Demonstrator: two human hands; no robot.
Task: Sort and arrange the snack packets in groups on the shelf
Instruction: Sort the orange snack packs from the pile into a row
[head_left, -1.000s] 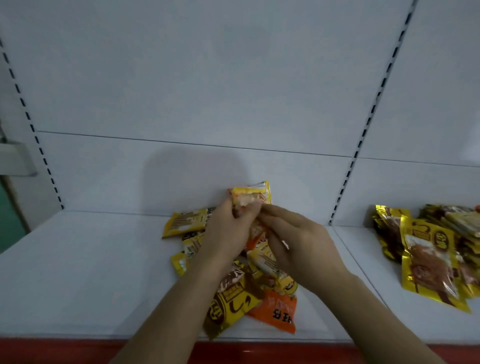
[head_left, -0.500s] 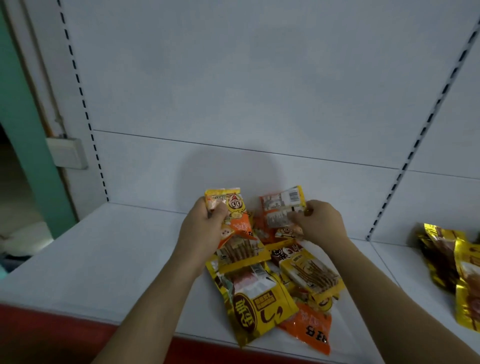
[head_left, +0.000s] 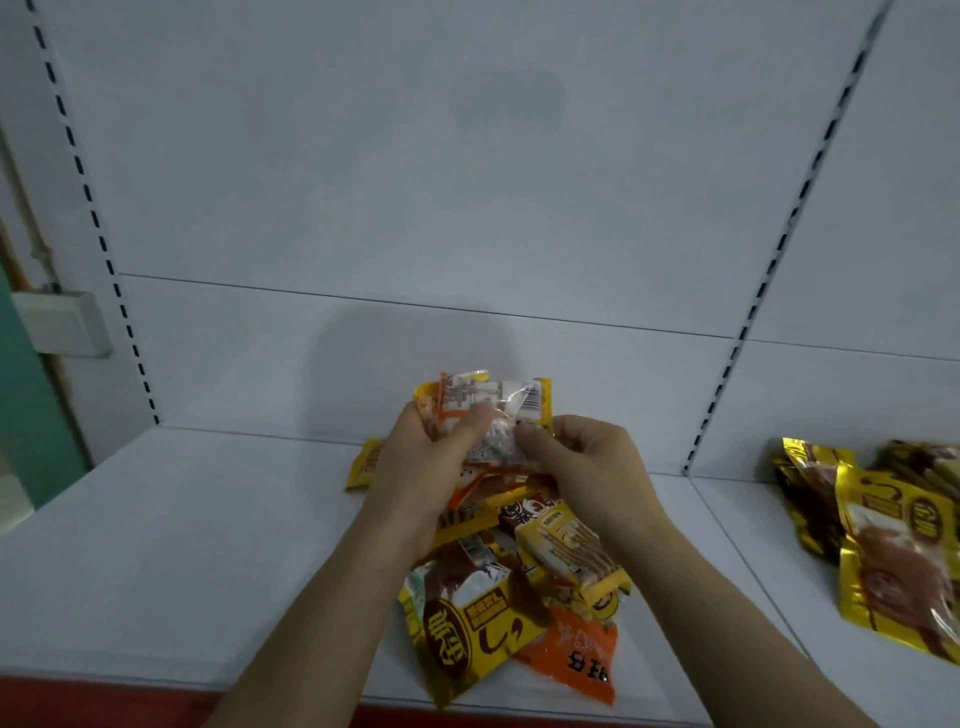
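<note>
A loose pile of yellow and orange snack packets (head_left: 519, 597) lies on the white shelf (head_left: 182, 545), in front of me at the centre. Above the pile, my left hand (head_left: 415, 467) grips a small stack of orange-and-yellow packets (head_left: 493, 400), their printed backs toward me. My right hand (head_left: 582, 462) pinches the right side of the same stack with thumb and fingers. A large yellow packet (head_left: 467, 623) and an orange packet (head_left: 576, 654) lie at the pile's front.
A group of gold packets (head_left: 893, 535) lies on the neighbouring shelf bay at the right. Slotted uprights (head_left: 737, 332) divide the white back panel. A white wall box (head_left: 62, 322) and a green door frame stand at the far left. A red strip edges the shelf front.
My hands have come together: the two packets that were held apart, one in each hand, are now stacked as one bundle. The view has shifted slightly right.
</note>
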